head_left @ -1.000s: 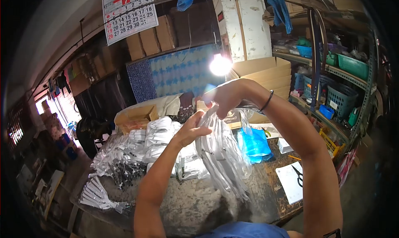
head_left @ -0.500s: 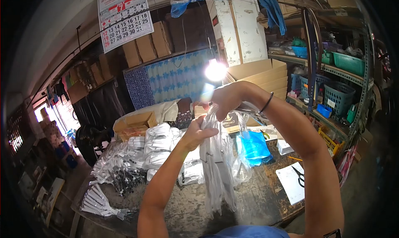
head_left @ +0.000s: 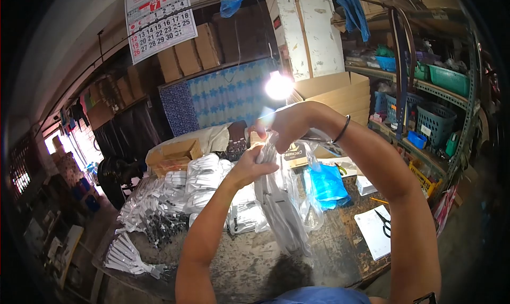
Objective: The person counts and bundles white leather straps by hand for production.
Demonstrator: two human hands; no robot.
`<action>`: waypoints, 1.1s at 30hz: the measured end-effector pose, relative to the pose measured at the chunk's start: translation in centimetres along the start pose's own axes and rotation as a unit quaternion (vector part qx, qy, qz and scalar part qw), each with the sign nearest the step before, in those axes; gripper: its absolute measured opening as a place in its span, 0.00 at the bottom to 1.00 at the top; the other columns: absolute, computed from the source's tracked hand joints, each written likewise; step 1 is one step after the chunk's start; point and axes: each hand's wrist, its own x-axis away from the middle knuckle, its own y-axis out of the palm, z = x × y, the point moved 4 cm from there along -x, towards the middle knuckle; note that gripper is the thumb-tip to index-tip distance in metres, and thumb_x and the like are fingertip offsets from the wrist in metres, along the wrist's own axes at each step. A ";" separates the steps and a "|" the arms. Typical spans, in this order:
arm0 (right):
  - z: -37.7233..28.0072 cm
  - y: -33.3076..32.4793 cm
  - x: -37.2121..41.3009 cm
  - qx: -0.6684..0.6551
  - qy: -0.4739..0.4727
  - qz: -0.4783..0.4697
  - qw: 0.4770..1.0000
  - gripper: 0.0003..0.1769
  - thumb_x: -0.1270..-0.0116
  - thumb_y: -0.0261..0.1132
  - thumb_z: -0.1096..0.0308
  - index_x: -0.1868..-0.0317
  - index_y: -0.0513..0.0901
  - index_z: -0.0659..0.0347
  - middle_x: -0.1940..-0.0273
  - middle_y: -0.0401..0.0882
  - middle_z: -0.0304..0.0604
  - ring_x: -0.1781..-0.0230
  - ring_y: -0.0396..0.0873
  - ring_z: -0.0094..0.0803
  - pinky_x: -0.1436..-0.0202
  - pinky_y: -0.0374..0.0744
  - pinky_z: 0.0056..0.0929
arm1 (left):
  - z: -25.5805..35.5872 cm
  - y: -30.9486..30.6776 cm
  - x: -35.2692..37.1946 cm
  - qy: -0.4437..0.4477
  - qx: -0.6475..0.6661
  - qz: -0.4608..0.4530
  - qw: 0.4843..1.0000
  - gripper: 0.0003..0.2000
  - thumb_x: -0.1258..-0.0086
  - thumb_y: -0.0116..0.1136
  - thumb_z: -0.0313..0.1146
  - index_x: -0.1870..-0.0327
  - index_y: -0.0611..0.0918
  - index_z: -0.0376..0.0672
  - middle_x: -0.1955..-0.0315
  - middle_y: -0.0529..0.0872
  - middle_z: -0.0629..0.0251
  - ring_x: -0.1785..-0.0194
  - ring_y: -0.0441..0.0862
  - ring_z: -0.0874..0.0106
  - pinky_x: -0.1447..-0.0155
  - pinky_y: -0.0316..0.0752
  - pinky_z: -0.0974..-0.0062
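A long bundle of whitish, plastic-sleeved strips (head_left: 281,208) hangs over the table from both my hands. My left hand (head_left: 252,168) is closed round its upper part, thumb across the front. Just above, my right hand (head_left: 291,127) pinches the gathered top end, its fingers bent down; glare from the lamp partly hides the fingertips. Behind the bundle is a clear plastic bag (head_left: 313,214), beside a blue plastic packet (head_left: 326,187). To the left lie stacked white strip bundles (head_left: 204,179) and a loose heap of strips with dark ends (head_left: 154,211).
Scissors (head_left: 384,223) lie on a white paper sheet (head_left: 371,237) at the right of the worn table (head_left: 234,264). A fanned strip bunch (head_left: 130,256) is at the left edge. Beyond are a bright lamp (head_left: 279,86), cardboard boxes (head_left: 340,99) and a shelf of baskets (head_left: 435,123).
The bundle's lower end has swung to the right and its strips hang closer together. Both hands keep their grip in nearly the same place. The camera view has shifted slightly.
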 end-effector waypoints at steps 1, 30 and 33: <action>0.2 0.1 0.1 0.008 -0.001 -0.002 1.000 0.32 0.53 0.68 0.65 0.46 0.68 0.62 0.62 0.79 0.51 0.60 0.79 0.42 0.58 0.74 0.39 | -0.2 -0.1 0.0 -0.006 -0.013 -0.022 1.000 0.24 0.47 0.70 0.36 0.50 0.78 0.36 0.63 0.81 0.68 0.61 0.77 0.78 0.55 0.73 0.78; -4.1 -0.7 1.1 0.059 0.027 -0.028 0.997 0.34 0.54 0.69 0.59 0.47 0.72 0.65 0.54 0.77 0.51 0.55 0.77 0.39 0.54 0.75 0.36 | -0.9 1.3 -0.8 0.071 0.135 -0.112 0.982 0.26 0.52 0.58 0.32 0.46 0.76 0.38 0.59 0.82 0.65 0.57 0.79 0.75 0.49 0.73 0.74; -4.2 -1.0 2.1 0.064 0.049 -0.020 0.997 0.34 0.54 0.69 0.59 0.46 0.72 0.66 0.52 0.76 0.53 0.50 0.75 0.41 0.49 0.74 0.37 | -0.8 1.5 -1.1 0.052 0.115 -0.110 0.986 0.30 0.52 0.62 0.36 0.43 0.74 0.38 0.58 0.83 0.65 0.57 0.78 0.75 0.49 0.73 0.73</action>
